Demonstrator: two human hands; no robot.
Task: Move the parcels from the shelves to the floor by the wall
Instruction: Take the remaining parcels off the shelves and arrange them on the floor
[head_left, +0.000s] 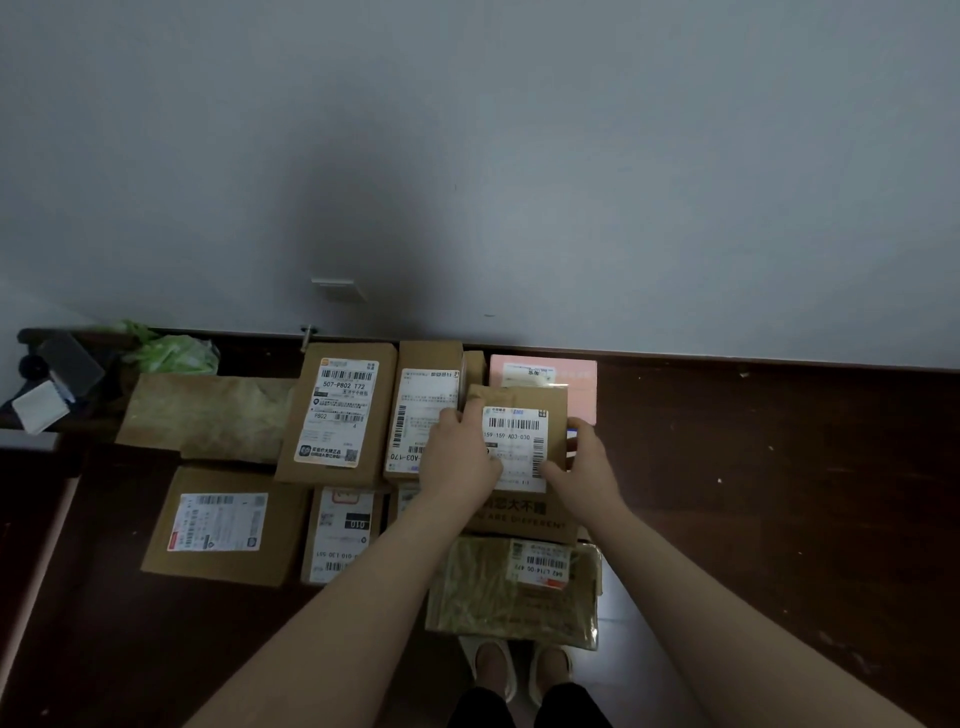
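While small parcel (514, 441) is gripped at both sides by left hand (460, 457) and right hand (584, 462), it is held over big box (524, 519); wall (467, 156) at 12 o'clock, other parcels (337, 410) at 9 o'clock. Set-down step judged in hand. Next: grip let go, parcel left flat.

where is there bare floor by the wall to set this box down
Bare floor runs along the wall right of the pink box: the widest free patch. More lies in front of the lower-left labelled box. From the paper-wrapped parcel across to the pink box, parcels sit edge to edge, some stacked. The left hand and right hand grip the small box.
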